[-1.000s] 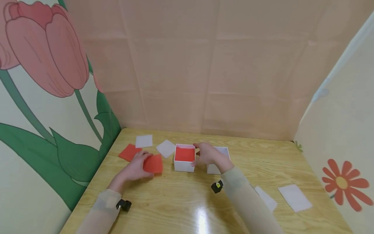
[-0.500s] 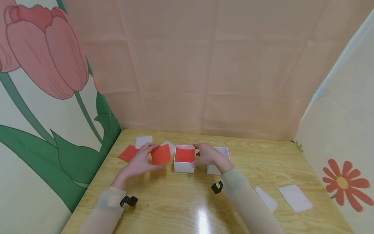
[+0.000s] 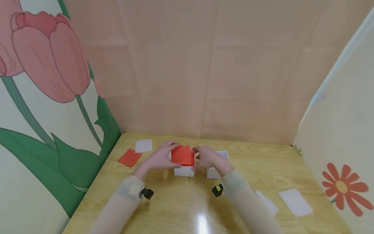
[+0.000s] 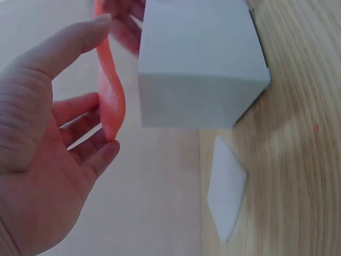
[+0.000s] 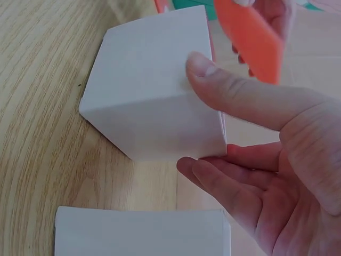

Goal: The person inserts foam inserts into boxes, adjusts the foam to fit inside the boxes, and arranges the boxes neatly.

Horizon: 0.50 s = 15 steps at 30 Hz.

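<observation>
My left hand (image 3: 161, 158) pinches a thin red square sheet (image 3: 180, 156) between thumb and fingers, over the opening of a white box (image 3: 184, 172). In the left wrist view the sheet (image 4: 111, 96) looks soft and bends along its length. More red material shows inside the box, mostly hidden by the sheet. At the box's right side, my right hand (image 3: 209, 158) grips its upper edge; in the right wrist view the thumb lies on one wall and the fingers on another. A second white box (image 3: 214, 174) stands just right, partly behind the right hand.
Back left on the wooden table (image 3: 175, 208) lie a red square (image 3: 130, 158) and a white square (image 3: 143, 146). Two more white sheets lie front right, one (image 3: 295, 202) in full and one (image 3: 267, 203) partly behind the right sleeve. A pink cloth backdrop (image 3: 187, 71) rises behind.
My left hand has lifted the red sheet from the table and carried it right, over the box. A white square left of the box is now covered by that hand. The right hand stays put.
</observation>
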Motion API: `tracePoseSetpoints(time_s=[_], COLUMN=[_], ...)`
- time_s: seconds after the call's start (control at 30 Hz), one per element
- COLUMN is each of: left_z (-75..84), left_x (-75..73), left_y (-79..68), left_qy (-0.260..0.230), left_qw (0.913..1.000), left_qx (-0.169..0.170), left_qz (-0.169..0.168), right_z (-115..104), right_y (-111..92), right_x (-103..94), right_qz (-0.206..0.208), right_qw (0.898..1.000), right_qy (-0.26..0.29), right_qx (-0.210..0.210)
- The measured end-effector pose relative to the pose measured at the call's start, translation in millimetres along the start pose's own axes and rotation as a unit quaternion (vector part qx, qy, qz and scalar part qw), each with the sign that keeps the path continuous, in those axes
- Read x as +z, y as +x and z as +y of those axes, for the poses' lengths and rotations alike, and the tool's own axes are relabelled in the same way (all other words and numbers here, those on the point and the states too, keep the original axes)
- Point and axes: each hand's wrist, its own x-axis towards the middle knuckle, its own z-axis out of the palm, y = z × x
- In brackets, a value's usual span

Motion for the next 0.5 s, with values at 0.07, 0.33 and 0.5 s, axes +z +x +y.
tracePoseSetpoints(time_s=[0.07, 0.33, 0.5], left_z=[1.4, 8.5, 7.6], left_x=[3.5, 8.2, 11.1], left_y=[4.4, 12.8, 13.8], left_qy=[0.004, -0.005, 0.001], left_qw=[1.0000, 0.9995, 0.9993], left_qx=[0.003, 0.024, 0.018], left_qz=[-0.006, -0.022, -0.033], right_z=[1.4, 2.9, 6.3], right_y=[0.9, 3.7, 3.7], right_x=[2.0, 1.7, 2.2], right_qz=[0.002, 0.015, 0.017], right_qw=[1.000, 0.999, 0.999], right_qy=[-0.005, -0.026, -0.023], right_qx=[-0.005, -0.028, -0.028])
